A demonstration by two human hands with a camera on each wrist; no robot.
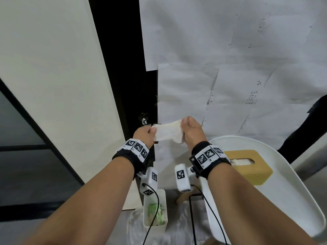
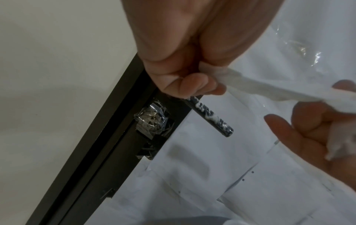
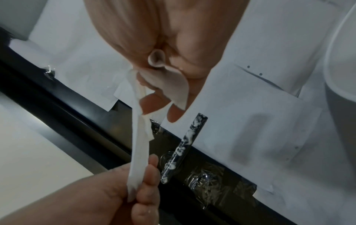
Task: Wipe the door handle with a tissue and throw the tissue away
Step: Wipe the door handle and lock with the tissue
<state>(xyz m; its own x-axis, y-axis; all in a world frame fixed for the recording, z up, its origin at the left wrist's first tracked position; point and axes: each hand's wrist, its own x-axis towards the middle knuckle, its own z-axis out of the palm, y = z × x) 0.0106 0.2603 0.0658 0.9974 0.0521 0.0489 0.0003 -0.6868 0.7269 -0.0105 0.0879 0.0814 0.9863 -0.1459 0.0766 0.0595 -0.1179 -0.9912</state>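
A white tissue (image 1: 168, 132) is stretched flat between my two hands just in front of the door handle. My left hand (image 1: 150, 132) pinches its left end between thumb and fingers, and my right hand (image 1: 184, 128) grips the right end, with a loose corner hanging below. In the left wrist view my left hand (image 2: 192, 82) holds the tissue (image 2: 260, 89) just above the black lever handle (image 2: 210, 115), which carries white smears. In the right wrist view the tissue (image 3: 138, 144) hangs beside the handle (image 3: 185, 144), apart from it. The head view shows only the handle's base (image 1: 144, 119).
White paper sheets (image 1: 230, 50) cover the door beside a black frame (image 1: 123, 68). On the floor below my wrists stands a white bin (image 1: 163, 225) with scraps in it. To the right a tan tissue box (image 1: 247, 170) sits on a white chair seat (image 1: 292, 191).
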